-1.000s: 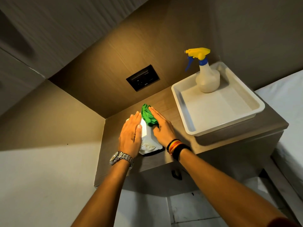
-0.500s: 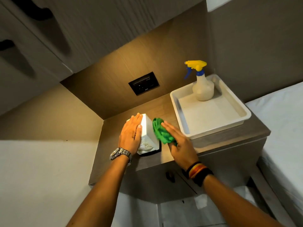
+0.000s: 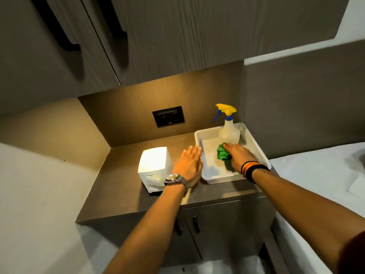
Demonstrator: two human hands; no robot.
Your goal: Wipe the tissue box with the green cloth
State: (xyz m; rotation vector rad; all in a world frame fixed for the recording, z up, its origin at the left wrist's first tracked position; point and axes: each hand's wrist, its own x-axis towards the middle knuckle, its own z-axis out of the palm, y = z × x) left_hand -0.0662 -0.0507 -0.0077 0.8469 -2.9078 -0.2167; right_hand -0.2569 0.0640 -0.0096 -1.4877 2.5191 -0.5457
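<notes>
The white tissue box stands alone on the left part of the wooden counter, with neither hand touching it. My left hand hovers flat just right of the box, fingers apart, holding nothing. My right hand is inside the white tray, fingers resting over the bunched green cloth, which lies on the tray floor in front of the spray bottle.
A black wall socket sits on the back panel. Upper cabinets with black handles hang overhead. Below the counter are cupboard doors with dark handles. A white bed lies to the right.
My right hand carried the green cloth from the tissue box rightwards into the tray. My left hand came off the box and moved right. The view pulled back.
</notes>
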